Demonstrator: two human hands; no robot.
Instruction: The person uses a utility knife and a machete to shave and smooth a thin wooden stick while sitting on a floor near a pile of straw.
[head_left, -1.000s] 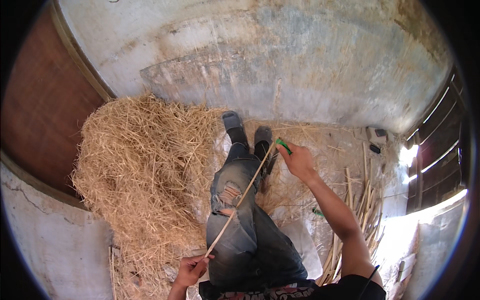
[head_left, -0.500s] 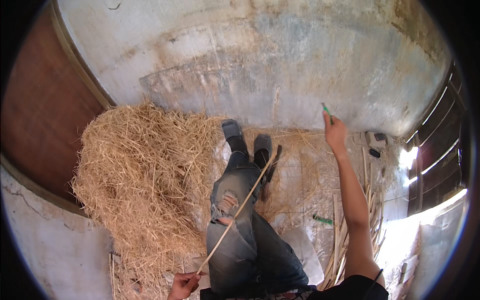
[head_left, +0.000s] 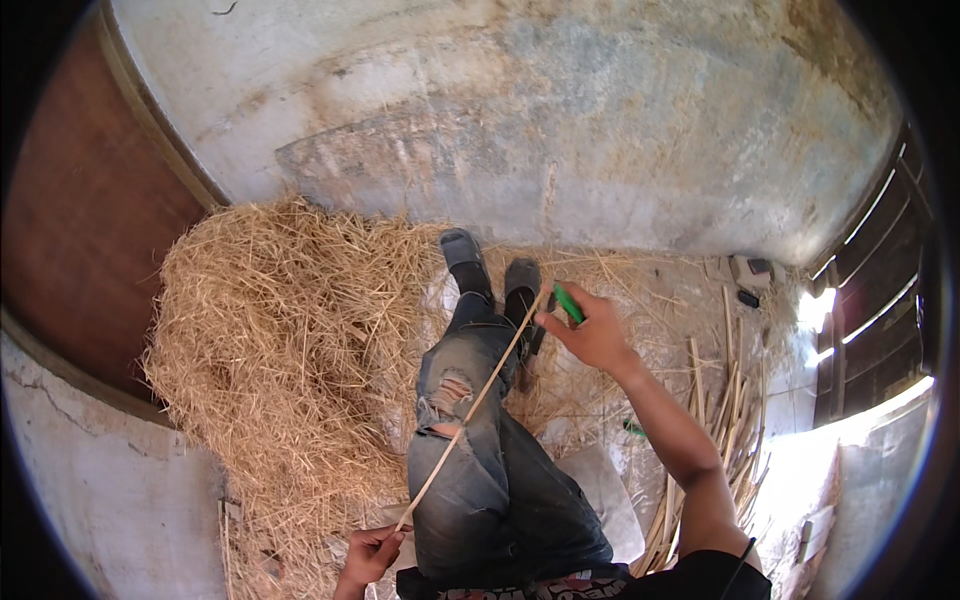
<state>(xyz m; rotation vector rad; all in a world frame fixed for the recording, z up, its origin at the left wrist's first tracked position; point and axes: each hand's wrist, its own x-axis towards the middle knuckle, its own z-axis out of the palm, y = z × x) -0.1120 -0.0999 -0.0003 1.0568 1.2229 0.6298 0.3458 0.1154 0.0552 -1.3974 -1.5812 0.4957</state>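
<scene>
A thin pale stick (head_left: 462,432), perhaps bamboo, slants across my outstretched legs. My left hand (head_left: 372,553) pinches its near end, low in the view. At its far end, by my shoes, my right hand (head_left: 592,332) is closed around a green-handled tool (head_left: 568,303), with thumb and fingers right at the stick's tip. Any blade on the tool is hidden, and whether it touches the stick I cannot tell. My jeans (head_left: 465,480) have a torn knee below the stick.
A big heap of straw (head_left: 290,370) lies on the left. Several loose sticks (head_left: 725,410) lie on the right, with another green object (head_left: 634,427) nearby. A stained wall (head_left: 600,140) rises ahead. Small dark objects (head_left: 748,298) sit by the far right corner.
My right hand has come down and left from in front of the wall to the far end of the stick, bringing the green-handled tool. My left hand has barely moved.
</scene>
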